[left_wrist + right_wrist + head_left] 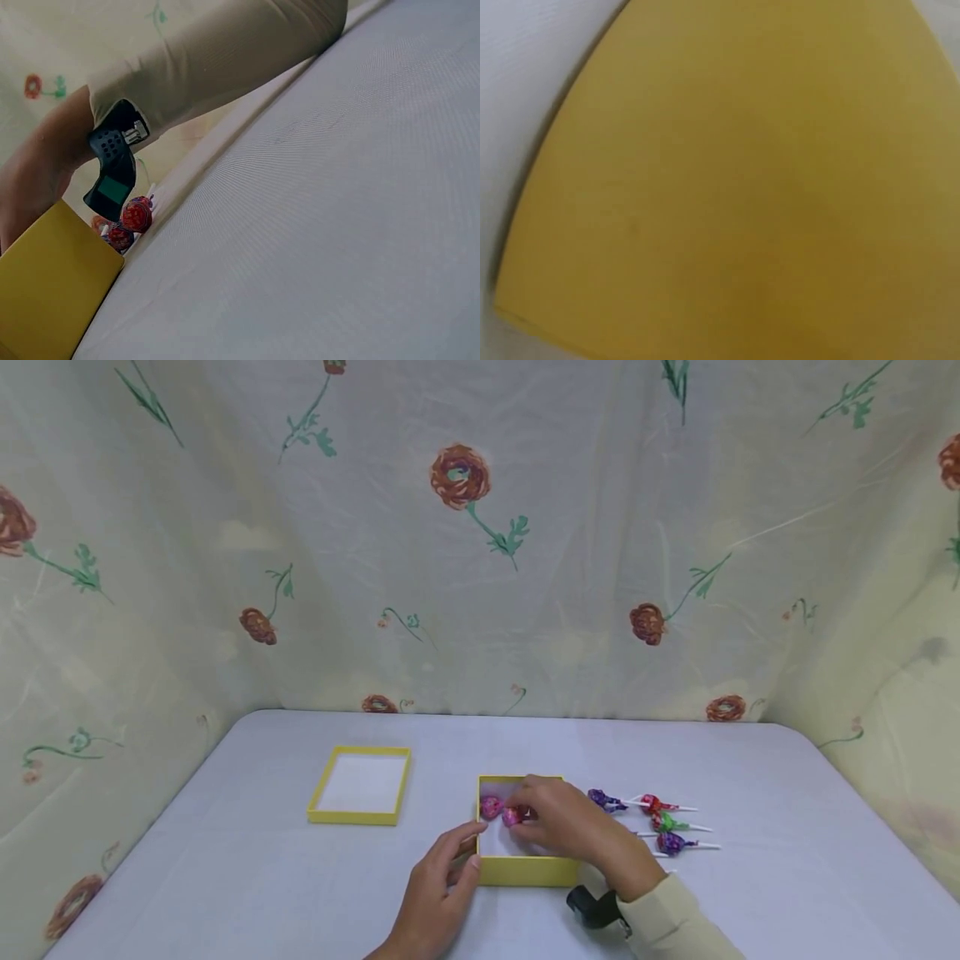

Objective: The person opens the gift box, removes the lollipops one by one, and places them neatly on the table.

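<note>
A yellow open-topped box (pixel 528 872) with a white inside stands on the table. My right hand (pixel 573 827) reaches into it over the right wall and pinches a pink-wrapped lollipop (pixel 512 817); the stick is hidden by the hand. Another pink lollipop (pixel 491 807) lies in the box's far left corner. Against the outside of the left wall rests my left hand (pixel 438 893), its fingers loosely bent and touching the edge. In the right wrist view the yellow box wall (pixel 727 180) fills nearly everything, so the fingers are hidden there.
Right of the box lie several lollipops, among them a purple one (pixel 671 843), a green one (pixel 664 822) and a red one (pixel 654 804), sticks pointing mostly right. A yellow-rimmed lid (pixel 352 817) lies at the left. Behind the table hangs a flowered curtain (pixel 555 635).
</note>
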A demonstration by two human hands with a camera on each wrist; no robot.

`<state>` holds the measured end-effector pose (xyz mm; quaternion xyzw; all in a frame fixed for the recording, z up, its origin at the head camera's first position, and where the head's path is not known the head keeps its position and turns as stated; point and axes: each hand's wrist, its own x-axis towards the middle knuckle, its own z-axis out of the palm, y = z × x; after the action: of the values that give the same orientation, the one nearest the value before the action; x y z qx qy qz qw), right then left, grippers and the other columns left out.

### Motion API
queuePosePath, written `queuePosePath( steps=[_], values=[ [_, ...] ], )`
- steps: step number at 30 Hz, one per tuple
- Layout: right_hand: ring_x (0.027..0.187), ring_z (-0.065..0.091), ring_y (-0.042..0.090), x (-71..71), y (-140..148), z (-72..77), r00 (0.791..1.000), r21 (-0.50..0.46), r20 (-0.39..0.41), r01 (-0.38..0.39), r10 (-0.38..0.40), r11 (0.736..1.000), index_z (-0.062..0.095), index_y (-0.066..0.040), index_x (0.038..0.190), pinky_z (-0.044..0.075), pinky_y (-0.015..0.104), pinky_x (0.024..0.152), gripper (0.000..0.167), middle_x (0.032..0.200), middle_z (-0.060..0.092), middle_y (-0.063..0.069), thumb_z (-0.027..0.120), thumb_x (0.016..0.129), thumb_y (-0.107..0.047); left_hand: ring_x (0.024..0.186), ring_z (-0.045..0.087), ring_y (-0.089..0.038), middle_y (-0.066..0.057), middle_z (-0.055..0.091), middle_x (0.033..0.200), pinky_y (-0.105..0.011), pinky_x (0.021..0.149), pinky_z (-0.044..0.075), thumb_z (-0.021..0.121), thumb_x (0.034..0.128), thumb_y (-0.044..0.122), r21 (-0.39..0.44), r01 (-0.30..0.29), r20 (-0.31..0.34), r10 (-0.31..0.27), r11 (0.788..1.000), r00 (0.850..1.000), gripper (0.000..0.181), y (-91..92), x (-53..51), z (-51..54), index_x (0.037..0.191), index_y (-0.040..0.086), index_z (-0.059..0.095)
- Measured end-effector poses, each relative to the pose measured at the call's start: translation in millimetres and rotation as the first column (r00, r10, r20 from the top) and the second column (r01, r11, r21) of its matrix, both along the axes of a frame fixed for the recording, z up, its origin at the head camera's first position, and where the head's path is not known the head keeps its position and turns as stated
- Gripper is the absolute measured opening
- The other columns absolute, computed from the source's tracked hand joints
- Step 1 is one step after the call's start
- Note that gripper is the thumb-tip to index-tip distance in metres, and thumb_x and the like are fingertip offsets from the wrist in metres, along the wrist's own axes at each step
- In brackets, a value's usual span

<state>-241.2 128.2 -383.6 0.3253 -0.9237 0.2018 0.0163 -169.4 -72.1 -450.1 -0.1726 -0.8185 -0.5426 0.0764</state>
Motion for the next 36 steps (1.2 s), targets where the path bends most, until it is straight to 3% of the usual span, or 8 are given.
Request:
queuePosePath(
  steps=[12,18,25,36],
  values=[
    [0.080,0.061,0.010,6.0,3.7,20.9,0.997,-0.069,-0.064,-0.042,0.038,0.997,0.073,-0.009,0.107,0.055,0.021,0.071,0.027,0.092,0.064,-0.005,0.077,0.083,-0.022,0.121,0.056,-0.023,-0.003,0.052,0.136,-0.024,0.086,0.053,0.050,0.1004,0.017,-0.012,-0.003,0.033,0.004,1.000,0.999,0.035,0.3,0.5,0.8,0.135,0.018,0.051],
    [0.082,0.061,0.005,9.7,8.5,34.2,0.994,-0.074,-0.112,-0.027,0.019,0.997,0.074,-0.013,0.105,0.054,0.017,0.074,0.027,0.092,0.064,-0.009,0.078,0.081,-0.026,0.121,0.055,-0.022,-0.002,0.052,0.135,-0.026,0.086,0.054,0.049,0.1006,0.020,-0.024,-0.014,0.050,0.015,1.000,0.999,0.035,0.0,0.1,2.3,0.135,0.019,0.051],
    [0.081,0.060,0.004,16.2,23.1,43.5,0.987,-0.069,-0.158,-0.013,0.002,0.998,0.073,-0.014,0.102,0.057,0.023,0.075,0.025,0.090,0.064,-0.010,0.080,0.080,-0.025,0.121,0.056,-0.024,-0.002,0.053,0.135,-0.022,0.085,0.053,0.051,0.0999,0.016,0.007,0.005,0.016,-0.006,1.000,1.000,0.035,0.4,0.4,0.4,0.135,0.019,0.051],
    [0.078,0.059,0.003,25.3,54.5,46.2,0.983,-0.011,-0.182,0.006,-0.008,1.000,0.071,-0.018,0.093,0.056,0.023,0.071,0.019,0.085,0.060,-0.014,0.080,0.079,-0.027,0.120,0.057,-0.023,0.000,0.054,0.133,-0.024,0.085,0.054,0.052,0.0984,0.012,0.019,-0.004,-0.039,0.005,1.000,0.999,0.035,0.9,1.4,-0.7,0.133,0.016,0.053]
  ],
)
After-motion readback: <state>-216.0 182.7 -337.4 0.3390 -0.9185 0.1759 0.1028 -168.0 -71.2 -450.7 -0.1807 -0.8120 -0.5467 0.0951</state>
